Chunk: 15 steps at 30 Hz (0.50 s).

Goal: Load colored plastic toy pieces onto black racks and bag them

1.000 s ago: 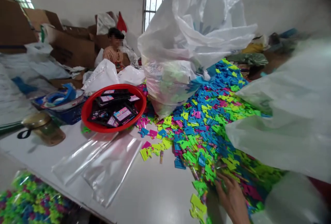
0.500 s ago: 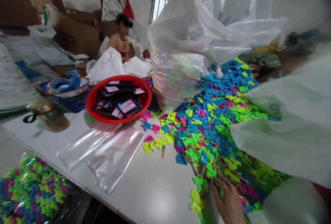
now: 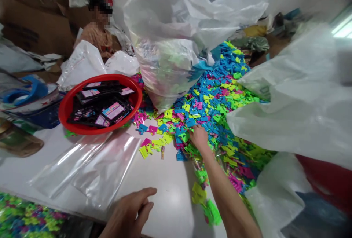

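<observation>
The right hand (image 3: 200,138) is now reaching farther into the plastic pieces (image 3: 204,100) along the surface's (image 3: 163,179) right side, fingers curling, grip unclear; the left hand (image 3: 133,208) is joining above the near edge, fingers parted, seemingly empty.

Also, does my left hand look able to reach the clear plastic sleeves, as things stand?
Probably yes: your left hand seems to hold nothing and is right by the near ends of the clear plastic sleeves, with nothing apparently standing between.
</observation>
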### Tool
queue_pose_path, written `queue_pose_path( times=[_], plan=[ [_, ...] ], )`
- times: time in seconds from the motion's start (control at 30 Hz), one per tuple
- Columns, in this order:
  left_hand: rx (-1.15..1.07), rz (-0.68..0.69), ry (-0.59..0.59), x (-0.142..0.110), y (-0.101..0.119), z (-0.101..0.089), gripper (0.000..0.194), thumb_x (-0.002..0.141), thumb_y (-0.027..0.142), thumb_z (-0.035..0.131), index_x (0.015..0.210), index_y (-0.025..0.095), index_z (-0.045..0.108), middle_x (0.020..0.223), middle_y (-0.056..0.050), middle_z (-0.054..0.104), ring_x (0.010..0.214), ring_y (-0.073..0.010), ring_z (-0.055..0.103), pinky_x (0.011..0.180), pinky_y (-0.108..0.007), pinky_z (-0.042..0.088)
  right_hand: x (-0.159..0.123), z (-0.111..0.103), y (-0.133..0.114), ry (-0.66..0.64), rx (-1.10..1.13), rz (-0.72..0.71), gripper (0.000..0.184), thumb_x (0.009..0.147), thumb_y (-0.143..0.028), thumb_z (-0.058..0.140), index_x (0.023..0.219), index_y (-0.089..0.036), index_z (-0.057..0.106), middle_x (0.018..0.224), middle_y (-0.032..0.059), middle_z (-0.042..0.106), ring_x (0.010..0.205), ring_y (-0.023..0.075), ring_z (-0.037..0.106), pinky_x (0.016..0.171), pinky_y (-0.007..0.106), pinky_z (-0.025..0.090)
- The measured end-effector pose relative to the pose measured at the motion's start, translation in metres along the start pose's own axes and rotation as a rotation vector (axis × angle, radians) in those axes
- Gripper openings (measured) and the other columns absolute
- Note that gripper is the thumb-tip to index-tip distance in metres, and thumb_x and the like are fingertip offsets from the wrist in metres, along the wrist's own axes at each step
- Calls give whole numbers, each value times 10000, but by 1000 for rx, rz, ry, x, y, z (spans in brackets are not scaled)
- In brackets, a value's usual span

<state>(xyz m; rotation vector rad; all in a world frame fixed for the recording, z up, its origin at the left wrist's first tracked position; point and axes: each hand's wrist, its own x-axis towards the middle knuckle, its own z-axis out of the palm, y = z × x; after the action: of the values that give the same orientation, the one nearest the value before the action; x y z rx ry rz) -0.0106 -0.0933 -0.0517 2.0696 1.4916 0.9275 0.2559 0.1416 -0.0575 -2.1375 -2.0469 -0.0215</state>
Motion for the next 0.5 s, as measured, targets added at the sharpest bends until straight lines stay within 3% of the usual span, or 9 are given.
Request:
queue_pose_path(
  times=[0.07, 0.17, 0.3, 0.4, 0.5],
  plan=[
    [48, 15, 9, -8, -12, 8, 248, 898, 310, 472, 1080, 274, 637, 722, 13, 704, 610, -126, 664, 652, -203, 563, 12, 9, -6, -15, 3, 36, 251, 866, -236, 504, 943, -124, 714, 1015, 183, 646, 965, 290, 602, 800, 362, 446],
    [159, 144, 18, -16, -30, 14, 266, 898, 299, 458, 1099, 269, 630, 862, -14, 741, 725, -154, 704, 697, -219, 571, 15, 21, -5, -24, 38, 43, 202, 832, -209, 535, 860, -123, 715, 981, 175, 650, 948, 282, 604, 808, 366, 443],
    [313, 149, -52, -11, -55, 22, 303, 895, 243, 410, 1068, 234, 658, 908, -46, 747, 775, -179, 713, 734, -263, 578, 11, 22, 7, 44, 119, 17, 250, 869, -274, 488, 927, -113, 670, 1039, 162, 640, 1024, 265, 571, 890, 378, 430],
    [318, 118, -32, -7, -69, 36, 322, 907, 229, 374, 1033, 225, 670, 910, -42, 749, 798, -171, 715, 744, -259, 576, 5, 4, 11, 333, 366, 20, 265, 881, -315, 439, 955, -125, 609, 1083, 159, 625, 1059, 244, 556, 901, 384, 442],
    [310, 115, 85, -9, -78, 48, 306, 923, 242, 378, 963, 220, 680, 861, -33, 751, 778, -171, 717, 708, -252, 578, -21, -32, -7, 623, 709, -43, 212, 833, -360, 521, 914, -175, 585, 941, 91, 659, 917, 223, 610, 842, 399, 485]
  ],
)
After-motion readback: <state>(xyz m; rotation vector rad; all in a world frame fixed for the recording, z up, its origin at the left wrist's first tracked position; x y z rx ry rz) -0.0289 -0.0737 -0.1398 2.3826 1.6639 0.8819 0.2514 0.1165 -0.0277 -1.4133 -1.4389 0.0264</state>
